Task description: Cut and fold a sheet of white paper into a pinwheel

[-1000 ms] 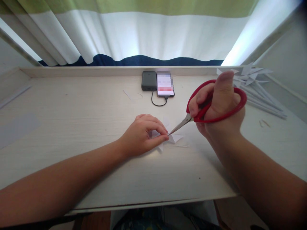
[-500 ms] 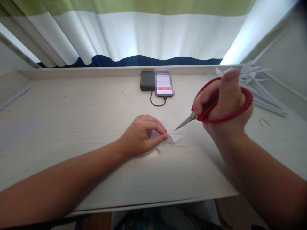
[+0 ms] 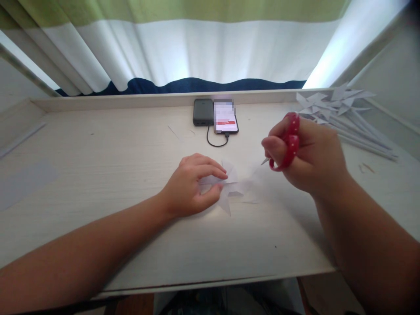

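On the table in front of me lies a white paper pinwheel (image 3: 231, 175) with pointed folded blades. My left hand (image 3: 197, 186) rests over its left part, thumb and fingers loosely about the folded middle, slightly apart. The palm hides some of the blades. To the right, above the tabletop, my right hand (image 3: 308, 153) is closed on scissors (image 3: 290, 151) with red, white-dotted handles. Only a short tip of their blades shows, pointing left and down, apart from the pinwheel. A thin paper strip (image 3: 251, 202) lies just right of the pinwheel.
Several paper pinwheels (image 3: 318, 103) with rolled paper sticks (image 3: 367, 138) lie at the back right. A black power bank (image 3: 203, 112) and a phone (image 3: 225, 118), joined by a cable, sit at the back. A paper sheet (image 3: 24, 183) lies on the left; small scraps (image 3: 368, 167) are at right.
The scissors have turned in my right hand, their blades now mostly hidden, and stand farther from the pinwheel. My left thumb and fingers have loosened from a pinch, and the pinwheel has turned.
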Available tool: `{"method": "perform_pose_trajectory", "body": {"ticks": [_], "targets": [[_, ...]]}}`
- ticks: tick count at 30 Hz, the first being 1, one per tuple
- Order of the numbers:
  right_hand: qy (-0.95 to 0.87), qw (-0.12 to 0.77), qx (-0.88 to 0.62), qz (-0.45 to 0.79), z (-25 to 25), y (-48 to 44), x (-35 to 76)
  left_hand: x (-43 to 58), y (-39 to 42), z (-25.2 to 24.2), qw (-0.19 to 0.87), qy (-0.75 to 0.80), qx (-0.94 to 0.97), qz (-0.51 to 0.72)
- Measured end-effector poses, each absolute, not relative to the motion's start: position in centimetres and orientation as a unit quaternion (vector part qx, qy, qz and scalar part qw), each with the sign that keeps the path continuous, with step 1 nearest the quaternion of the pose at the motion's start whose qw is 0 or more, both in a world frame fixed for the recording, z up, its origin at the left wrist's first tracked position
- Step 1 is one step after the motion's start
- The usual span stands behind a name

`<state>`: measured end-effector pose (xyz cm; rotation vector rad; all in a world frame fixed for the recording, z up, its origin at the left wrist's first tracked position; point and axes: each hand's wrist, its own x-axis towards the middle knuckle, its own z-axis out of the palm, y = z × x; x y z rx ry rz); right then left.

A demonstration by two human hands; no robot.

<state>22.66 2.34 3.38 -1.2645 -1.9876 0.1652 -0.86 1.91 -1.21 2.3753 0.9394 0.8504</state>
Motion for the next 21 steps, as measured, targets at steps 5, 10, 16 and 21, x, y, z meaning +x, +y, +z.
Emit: {"method": "perform_pose_trajectory", "body": {"ticks": [5,10,16,21], "targets": [[-0.784,0.186,-0.591,-0.041,3.3,3.4,23.8,-0.9,1.8,-0.9,0.174,0.396,0.869,0.239],[-0.814,0.056,-0.576,-0.055,2.5,4.0,24.4,-0.7,1.6,-0.9,0.164,0.411,0.882,0.161],[-0.864,-0.019,-0.503,-0.004,1.4,4.1,24.4,-0.9,1.9,-1.4,0.184,0.407,0.880,0.163],[-0.868,0.019,-0.497,0.014,1.4,4.0,24.0,-0.8,2.0,-1.7,0.207,0.405,0.871,0.187]]}}
